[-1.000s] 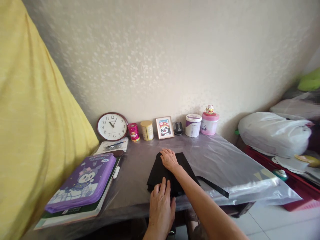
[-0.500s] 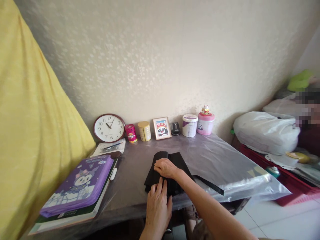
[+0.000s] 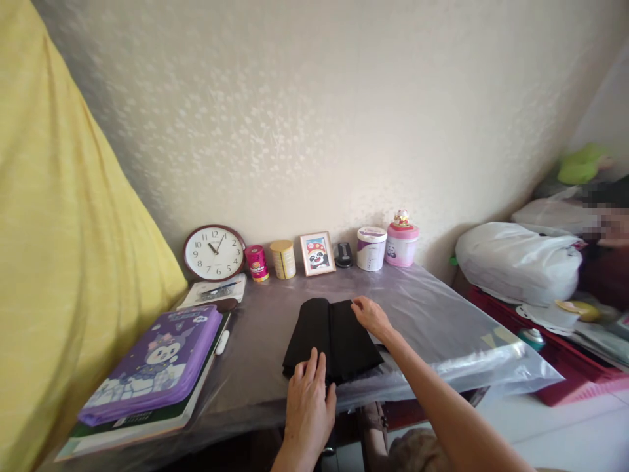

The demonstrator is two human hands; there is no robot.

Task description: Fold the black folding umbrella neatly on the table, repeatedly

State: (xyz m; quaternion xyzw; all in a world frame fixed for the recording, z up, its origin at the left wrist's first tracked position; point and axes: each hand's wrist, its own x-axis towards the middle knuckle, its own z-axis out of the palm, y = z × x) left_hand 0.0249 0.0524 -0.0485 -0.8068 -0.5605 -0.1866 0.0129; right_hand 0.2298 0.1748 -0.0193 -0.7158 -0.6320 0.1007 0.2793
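A folded black cloth lies near the table's front edge, with a fold line running down its middle. My left hand rests flat at its near edge, fingers stretched out and holding nothing. At the far right corner, the bent fingers of my right hand are closed on the cloth's edge. The fingertips are small here, and part of the grip is hidden.
A purple cartoon case lies on books at the left. Along the wall stand a clock, pink tin, yellow can, picture frame and tubs. White bags and a person are at the right.
My right hand has moved right, from the cloth's middle to its far right corner. The right part lies spread flatter, and the strap is no longer seen stretched out. My left hand stays near the front edge.
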